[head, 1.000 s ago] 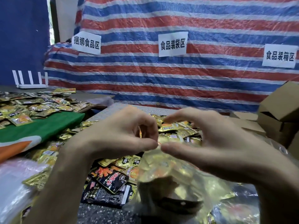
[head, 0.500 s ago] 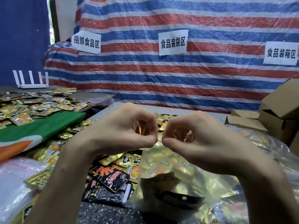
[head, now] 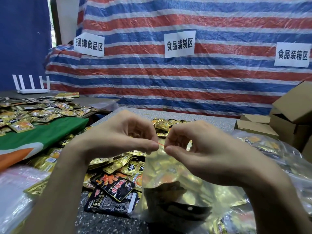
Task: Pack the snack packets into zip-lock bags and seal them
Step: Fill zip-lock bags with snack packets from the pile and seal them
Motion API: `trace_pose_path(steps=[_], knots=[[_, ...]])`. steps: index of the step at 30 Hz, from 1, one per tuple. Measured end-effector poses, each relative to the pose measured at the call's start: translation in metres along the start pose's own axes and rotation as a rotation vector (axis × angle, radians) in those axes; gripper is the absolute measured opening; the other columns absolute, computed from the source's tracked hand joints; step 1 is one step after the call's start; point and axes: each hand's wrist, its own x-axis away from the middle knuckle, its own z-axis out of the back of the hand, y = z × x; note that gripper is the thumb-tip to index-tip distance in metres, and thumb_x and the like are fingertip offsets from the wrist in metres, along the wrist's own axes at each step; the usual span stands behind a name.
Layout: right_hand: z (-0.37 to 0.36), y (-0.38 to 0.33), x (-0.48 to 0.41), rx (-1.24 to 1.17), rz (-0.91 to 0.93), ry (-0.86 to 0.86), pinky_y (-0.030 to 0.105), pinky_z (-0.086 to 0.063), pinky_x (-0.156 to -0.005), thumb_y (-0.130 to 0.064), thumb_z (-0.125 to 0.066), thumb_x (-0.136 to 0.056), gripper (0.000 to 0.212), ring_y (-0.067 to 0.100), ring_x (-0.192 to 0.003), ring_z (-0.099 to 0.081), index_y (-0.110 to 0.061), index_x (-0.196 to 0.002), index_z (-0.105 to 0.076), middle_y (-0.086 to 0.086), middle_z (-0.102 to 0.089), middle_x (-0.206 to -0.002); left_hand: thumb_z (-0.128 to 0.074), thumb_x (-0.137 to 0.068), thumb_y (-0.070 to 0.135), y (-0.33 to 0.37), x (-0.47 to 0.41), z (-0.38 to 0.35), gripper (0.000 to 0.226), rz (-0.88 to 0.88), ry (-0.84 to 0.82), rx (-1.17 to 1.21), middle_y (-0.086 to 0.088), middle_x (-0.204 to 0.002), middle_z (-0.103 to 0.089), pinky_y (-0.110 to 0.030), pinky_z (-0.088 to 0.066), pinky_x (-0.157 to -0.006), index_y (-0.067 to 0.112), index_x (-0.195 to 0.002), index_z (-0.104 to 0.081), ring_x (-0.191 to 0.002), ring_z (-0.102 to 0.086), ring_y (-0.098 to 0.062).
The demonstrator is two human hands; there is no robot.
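Observation:
I hold a clear zip-lock bag [head: 170,184] upright in front of me, filled with gold snack packets. My left hand [head: 121,137] and my right hand [head: 194,146] pinch its top edge between thumb and forefinger, fingertips almost touching at the middle, where a thin red zip strip [head: 161,144] shows. Loose gold and black snack packets [head: 116,186] lie heaped on the speckled table [head: 104,222] beneath and behind the bag.
More packets [head: 33,114] cover a table with a green and orange cloth [head: 42,137] at left. Clear bags [head: 15,191] lie at lower left, filled bags [head: 270,149] at right. Cardboard boxes [head: 287,119] stand at far right. A striped tarp [head: 168,78] with paper signs hangs behind.
My two hands have drawn together along the bag's top edge, and my right fingers have curled from a looser hold into a pinch beside the left.

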Motion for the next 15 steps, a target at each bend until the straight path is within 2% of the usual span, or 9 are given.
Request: trace_pose_path(steps=[4,9,13,15], knots=[[-0.0008,-0.0016,-0.0001,0.0,0.011,0.019,0.041,-0.053,-0.075,-0.047,-0.062,-0.088,0.017,0.006,-0.078,-0.06,-0.03,-0.085,-0.065,-0.015,-0.064,-0.079,-0.08,-0.079,0.022,-0.0012,-0.0029,-0.0009,0.005,-0.046,0.056,-0.054,-0.002,-0.072,-0.07,-0.022,-0.051,-0.064,0.021,-0.077,-0.075,-0.069,-0.065,-0.013],[0.0002,0.0007,-0.0013,0.024,0.005,0.033,0.039,-0.053,-0.072,-0.038,-0.063,-0.091,0.013,0.005,-0.075,-0.059,-0.03,-0.082,-0.063,-0.014,-0.063,-0.075,-0.076,-0.075,0.033,-0.0017,-0.0044,-0.0029,0.011,-0.086,0.085,-0.075,-0.004,-0.073,-0.07,-0.04,-0.052,-0.068,0.021,-0.076,-0.075,-0.071,-0.065,-0.025],[-0.0013,-0.0002,-0.0029,0.083,0.029,0.014,0.044,-0.05,-0.075,-0.039,-0.059,-0.094,0.012,0.01,-0.079,-0.057,-0.031,-0.085,-0.059,-0.012,-0.061,-0.08,-0.08,-0.079,0.029,-0.0018,-0.0041,-0.0039,0.009,-0.023,-0.008,0.004,-0.003,-0.072,-0.069,-0.024,-0.05,-0.065,0.022,-0.077,-0.075,-0.07,-0.064,-0.015],[-0.0026,-0.0002,-0.0039,0.097,0.056,0.013,0.046,-0.051,-0.073,-0.042,-0.059,-0.094,0.013,0.012,-0.079,-0.058,-0.03,-0.09,-0.062,-0.01,-0.062,-0.08,-0.078,-0.083,0.025,-0.0025,-0.003,-0.0032,0.007,-0.006,-0.035,-0.001,-0.004,-0.074,-0.07,-0.024,-0.05,-0.065,0.019,-0.08,-0.075,-0.071,-0.064,-0.015]])
